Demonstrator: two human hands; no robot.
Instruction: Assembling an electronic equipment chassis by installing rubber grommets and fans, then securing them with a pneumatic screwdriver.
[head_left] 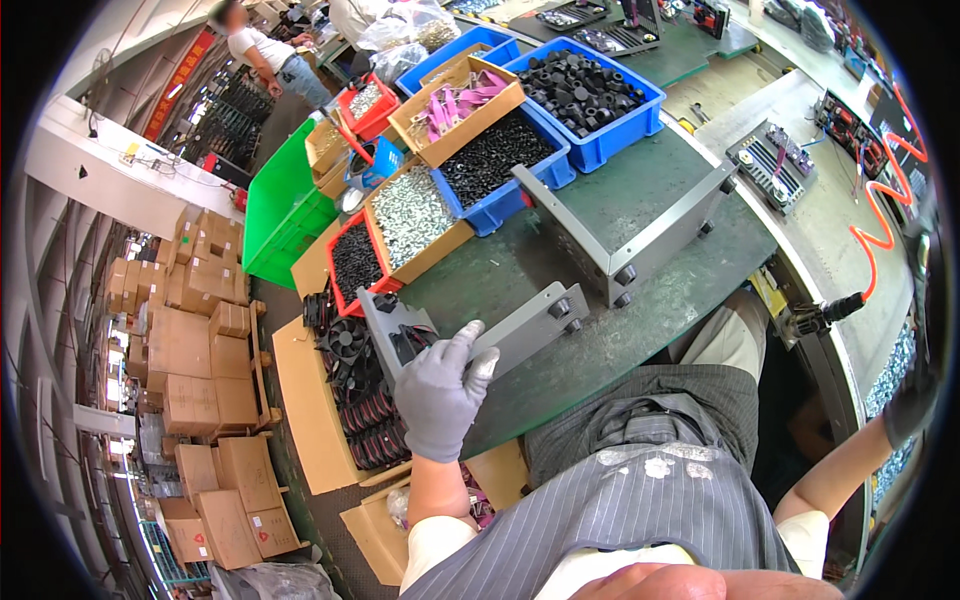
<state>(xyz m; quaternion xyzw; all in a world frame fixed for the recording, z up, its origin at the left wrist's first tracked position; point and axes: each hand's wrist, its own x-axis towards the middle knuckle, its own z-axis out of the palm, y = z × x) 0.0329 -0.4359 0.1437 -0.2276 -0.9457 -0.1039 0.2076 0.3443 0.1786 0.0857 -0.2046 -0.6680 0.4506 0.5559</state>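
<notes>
My left hand (440, 395), in a grey glove, lies against a grey U-shaped metal bracket (525, 330) with black knobs. Thumb and index finger are stretched apart; the other fingers bend out of sight at the bracket, beside a black fan (408, 342). A second grey metal bracket (640, 245), also with black knobs, stands farther right on the green tabletop (690, 265). My right hand (910, 400), in a dark glove, reaches out to the far right rim. Its fingers are lost in shadow near a dark, blurred shape.
Blue bins (600, 150), red trays (345, 305) and cardboard boxes of small parts line the table's far side. Several black fans (365, 400) fill a carton at left. An orange coiled hose (875, 240) hangs at right. A person (275, 60) stands far back left.
</notes>
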